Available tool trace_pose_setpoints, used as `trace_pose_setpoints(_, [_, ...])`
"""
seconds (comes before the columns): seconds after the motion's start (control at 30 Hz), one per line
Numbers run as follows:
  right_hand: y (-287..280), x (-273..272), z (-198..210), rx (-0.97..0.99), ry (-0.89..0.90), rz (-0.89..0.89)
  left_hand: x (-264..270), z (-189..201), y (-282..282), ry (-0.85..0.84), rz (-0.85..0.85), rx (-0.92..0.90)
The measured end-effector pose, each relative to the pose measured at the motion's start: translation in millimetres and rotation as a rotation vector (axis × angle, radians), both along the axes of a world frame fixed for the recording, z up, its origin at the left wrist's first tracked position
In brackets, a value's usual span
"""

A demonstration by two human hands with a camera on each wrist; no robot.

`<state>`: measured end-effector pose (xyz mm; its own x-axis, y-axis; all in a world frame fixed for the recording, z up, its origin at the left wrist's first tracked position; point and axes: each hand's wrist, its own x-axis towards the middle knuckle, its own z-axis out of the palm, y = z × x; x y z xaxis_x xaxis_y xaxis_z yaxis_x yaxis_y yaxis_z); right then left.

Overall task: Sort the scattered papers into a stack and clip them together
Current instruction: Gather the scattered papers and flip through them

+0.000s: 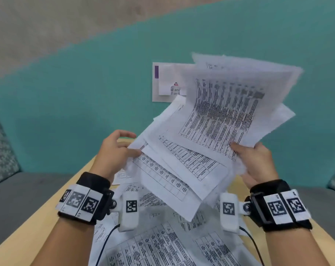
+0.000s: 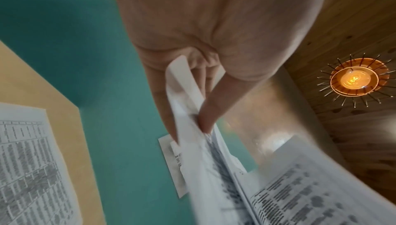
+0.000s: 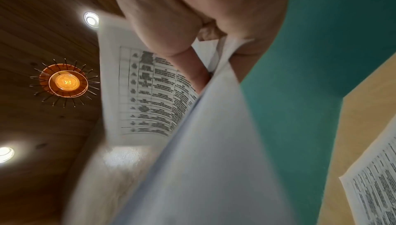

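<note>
A loose, fanned bundle of printed papers (image 1: 207, 135) is raised above the table, its sheets misaligned and blurred. My left hand (image 1: 124, 148) pinches the bundle's left edge between thumb and fingers; the left wrist view shows this hand (image 2: 188, 115) with the papers (image 2: 214, 169) running away from it. My right hand (image 1: 247, 156) grips the lower right edge, thumb on top and fingers hidden behind. In the right wrist view this hand (image 3: 216, 66) clamps the sheets (image 3: 203, 144). More printed sheets (image 1: 162, 242) lie spread on the wooden table (image 1: 53, 212) below.
A white notice (image 1: 164, 81) is stuck on the teal wall (image 1: 86, 93) behind the bundle. Grey bench seats (image 1: 19, 198) flank the table on both sides. A lit ceiling lamp (image 2: 353, 79) shows overhead in the wrist views.
</note>
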<state>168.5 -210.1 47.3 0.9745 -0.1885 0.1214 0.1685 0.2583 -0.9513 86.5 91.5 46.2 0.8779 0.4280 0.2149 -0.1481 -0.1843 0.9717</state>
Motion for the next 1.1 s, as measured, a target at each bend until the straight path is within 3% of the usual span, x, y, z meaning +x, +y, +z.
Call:
trace_pose_setpoints(0.17, [-1.2, -4.8, -1.5, -0.063, 0.034, 0.128, 5.0, -2.6, 8.7, -0.017, 0.042, 0.003])
trace_pose_setpoints(0.43, [-6.5, -9.4, 0.0, -0.176, -0.049, 0.25, -6.6, 7.9, 3.3, 0.145, -0.055, 0.249])
trace_pose_setpoints(0.87, [-5.7, -12.5, 1.0, -0.322, -0.1, 0.283, -22.8, 16.1, -12.1, -0.009, -0.339, 0.094])
trace_pose_setpoints(0.97, [0.6, -15.4, 3.4, -0.381, -0.175, 0.225, -19.1, 16.5, -14.0, -0.044, -0.257, 0.102])
trace_pose_setpoints(1.1, [16.6, -26.7, 10.9, -0.354, -0.359, 0.087, -7.4, 12.8, -19.9, -0.221, -0.075, 0.095])
